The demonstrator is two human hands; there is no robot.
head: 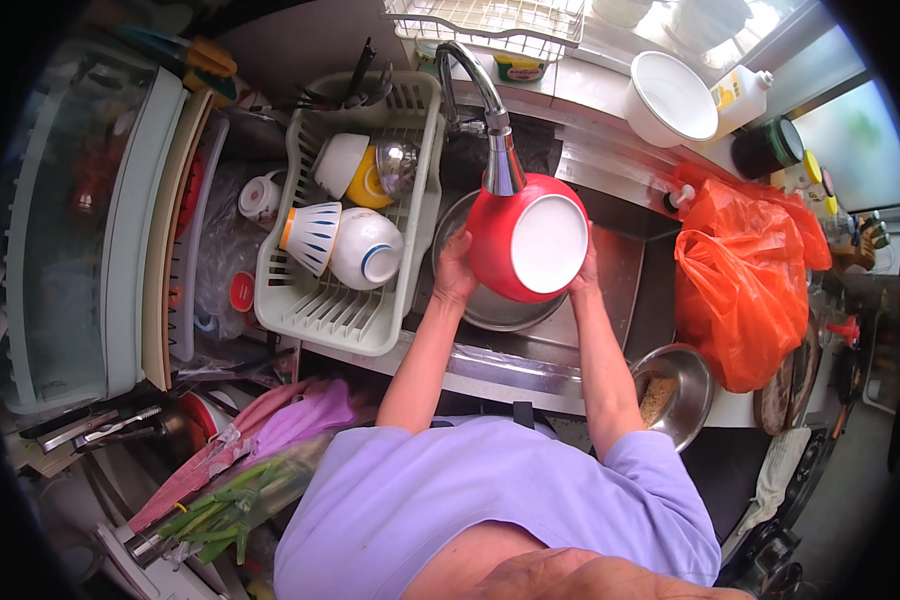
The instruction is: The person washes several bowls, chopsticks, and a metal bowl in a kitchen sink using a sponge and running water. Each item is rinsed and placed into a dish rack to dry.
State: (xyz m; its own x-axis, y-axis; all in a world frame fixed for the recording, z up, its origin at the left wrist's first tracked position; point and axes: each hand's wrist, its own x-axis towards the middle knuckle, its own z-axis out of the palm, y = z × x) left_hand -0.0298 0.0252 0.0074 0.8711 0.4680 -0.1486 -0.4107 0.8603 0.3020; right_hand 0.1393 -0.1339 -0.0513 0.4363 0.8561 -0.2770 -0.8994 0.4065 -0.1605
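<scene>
Between my hands is a red bowl (487,244), tilted so that its white base faces up. My left hand (455,268) grips its left side, and my right hand (588,262) holds its right side, with the fingers partly hidden. Directly over the bowl hangs the chrome faucet's spout (503,161); whether water runs is hard to tell. Below the bowl, a round metal basin (504,315) sits in the stainless steel sink (607,277). Left of the sink, a pale dish rack (330,334) holds upturned bowls, a glass and utensils.
Right of the sink stand an orange plastic bag (742,285) and a metal bowl (690,397) with a brown scrubber (656,397) inside. A white tub (671,97) and a plastic bottle (742,94) stand on the back ledge. Green leafy stalks (225,502) lie in the lower left.
</scene>
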